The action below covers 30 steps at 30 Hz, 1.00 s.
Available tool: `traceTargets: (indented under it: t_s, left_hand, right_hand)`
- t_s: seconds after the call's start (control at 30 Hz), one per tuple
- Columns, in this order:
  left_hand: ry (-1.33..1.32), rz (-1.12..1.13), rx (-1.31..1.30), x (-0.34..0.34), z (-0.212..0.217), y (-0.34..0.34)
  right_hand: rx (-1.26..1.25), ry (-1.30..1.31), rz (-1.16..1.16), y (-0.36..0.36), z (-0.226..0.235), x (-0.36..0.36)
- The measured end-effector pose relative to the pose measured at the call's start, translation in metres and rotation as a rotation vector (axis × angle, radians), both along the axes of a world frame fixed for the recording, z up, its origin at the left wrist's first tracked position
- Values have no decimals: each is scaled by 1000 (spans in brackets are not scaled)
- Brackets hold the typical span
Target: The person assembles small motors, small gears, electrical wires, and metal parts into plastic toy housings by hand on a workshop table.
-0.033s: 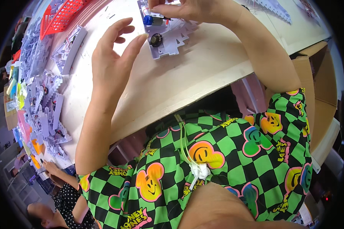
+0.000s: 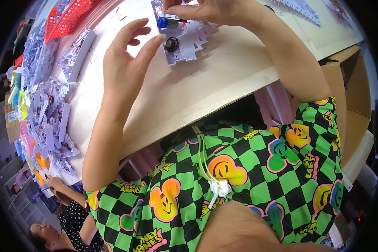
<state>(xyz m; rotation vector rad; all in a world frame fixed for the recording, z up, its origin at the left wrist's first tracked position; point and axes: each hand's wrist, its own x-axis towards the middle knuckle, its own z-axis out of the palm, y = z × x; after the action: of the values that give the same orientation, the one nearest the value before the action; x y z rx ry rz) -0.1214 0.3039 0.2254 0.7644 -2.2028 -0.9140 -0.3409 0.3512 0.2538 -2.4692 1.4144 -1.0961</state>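
A white plastic housing (image 2: 189, 50) with a stepped, toothed edge lies on the table in front of me. Set in it are a small motor (image 2: 169, 23) with a blue end cap and a round black speaker-like part (image 2: 171, 44); thin wires run beside them. My right hand (image 2: 218, 11) reaches over the housing's far end, thumb and fingers pinched together at its edge; what they hold is hidden. Just left of the housing, my left hand (image 2: 124, 63) is open, thumb and fingers apart, its thumb tip close to the round black part.
Similar white housings (image 2: 50, 122) are heaped along the table's left side, with one (image 2: 77, 54) nearer me. A red perforated basket (image 2: 67, 19) stands at the far left. Another toothed piece (image 2: 300, 10) lies far right. A cardboard box (image 2: 353, 88) is by the right edge. A co-worker (image 2: 77, 218) sits lower left.
My left hand has shifted very slightly to the right, toward the housing. My right hand and the housing look unchanged.
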Motion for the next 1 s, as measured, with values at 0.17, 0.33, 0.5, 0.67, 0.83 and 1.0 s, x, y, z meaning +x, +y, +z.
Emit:
traceTargets:
  t_s: [0.17,0.33,0.5,0.67,0.83,1.0]
  left_hand:
    - [8,-53,70,-18,-1,-1]
    - [114,3,247,-12,-11,-5]
    - [317,-104,524,-3,-4,-11]
    - [399,-159,685,15,4,-28]
    - [501,-203,678,19,4,-36]
    - [542,-150,664,16,7,-36]
  right_hand:
    - [121,-113,-11,0,-4,3]
    - [150,-96,25,-1,-1,2]
    - [443,74,31,9,15,-6]
    - [480,102,6,10,17,-7]
    - [408,152,-81,20,30,-10]
    - [687,42,-137,10,14,-18]
